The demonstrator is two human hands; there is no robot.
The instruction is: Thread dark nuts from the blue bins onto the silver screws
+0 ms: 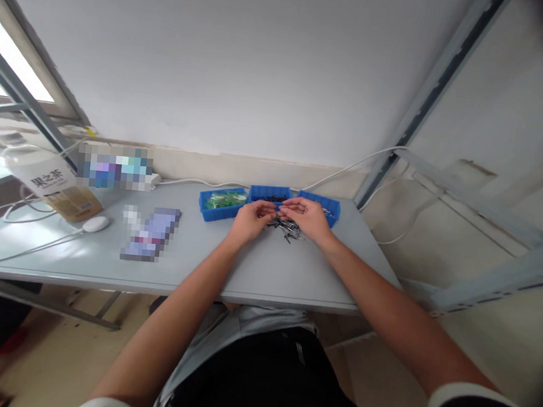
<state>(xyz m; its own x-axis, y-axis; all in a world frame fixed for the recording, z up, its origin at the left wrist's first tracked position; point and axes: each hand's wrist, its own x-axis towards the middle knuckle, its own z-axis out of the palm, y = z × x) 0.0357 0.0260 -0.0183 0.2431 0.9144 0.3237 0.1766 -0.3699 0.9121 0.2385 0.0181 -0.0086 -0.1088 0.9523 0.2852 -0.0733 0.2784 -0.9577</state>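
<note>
My left hand (251, 219) and my right hand (307, 218) meet over the grey table (199, 267), fingertips pinched together on a small dark part too small to name. Just below the fingers lies a loose pile of small dark metal pieces (286, 228). Behind the hands stand three blue bins in a row: the left bin (221, 203) holds green parts, the middle bin (268, 195) holds dark parts, and the right bin (326, 205) is partly hidden by my right hand.
A white bottle (41, 174) lies on a brown box (74, 203) at the far left, beside a white mouse (95, 223) and cables. A blurred flat object (151, 233) lies left of centre. Metal shelf frames (468, 183) stand at the right.
</note>
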